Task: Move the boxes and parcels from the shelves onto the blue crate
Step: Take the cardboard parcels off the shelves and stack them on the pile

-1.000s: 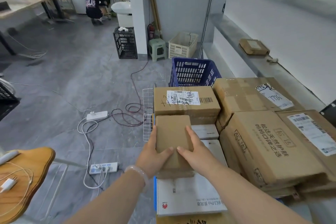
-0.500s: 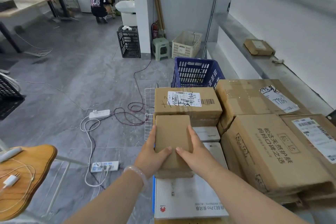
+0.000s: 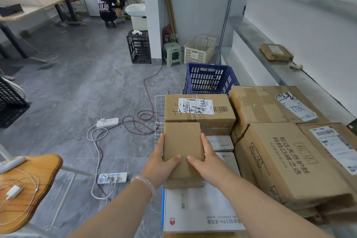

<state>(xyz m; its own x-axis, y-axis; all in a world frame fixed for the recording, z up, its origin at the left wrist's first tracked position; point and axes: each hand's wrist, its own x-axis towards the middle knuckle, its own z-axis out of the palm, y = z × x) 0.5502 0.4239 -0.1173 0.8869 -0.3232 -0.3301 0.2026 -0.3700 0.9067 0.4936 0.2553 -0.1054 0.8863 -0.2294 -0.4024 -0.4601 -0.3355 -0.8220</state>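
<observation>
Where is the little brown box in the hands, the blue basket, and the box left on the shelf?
little brown box [image 3: 182, 145], head view, bare top face.
blue basket [image 3: 209, 78], head view, front slotted wall.
shelf box [image 3: 275, 52], head view, top face.

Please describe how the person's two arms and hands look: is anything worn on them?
Both forearms are bare, with no sleeves in view and no gloves. The left hand has a pale, translucent bangle around its wrist. The right hand shows no bracelet, watch or ring. Fingernails are short and look unpainted.
</observation>
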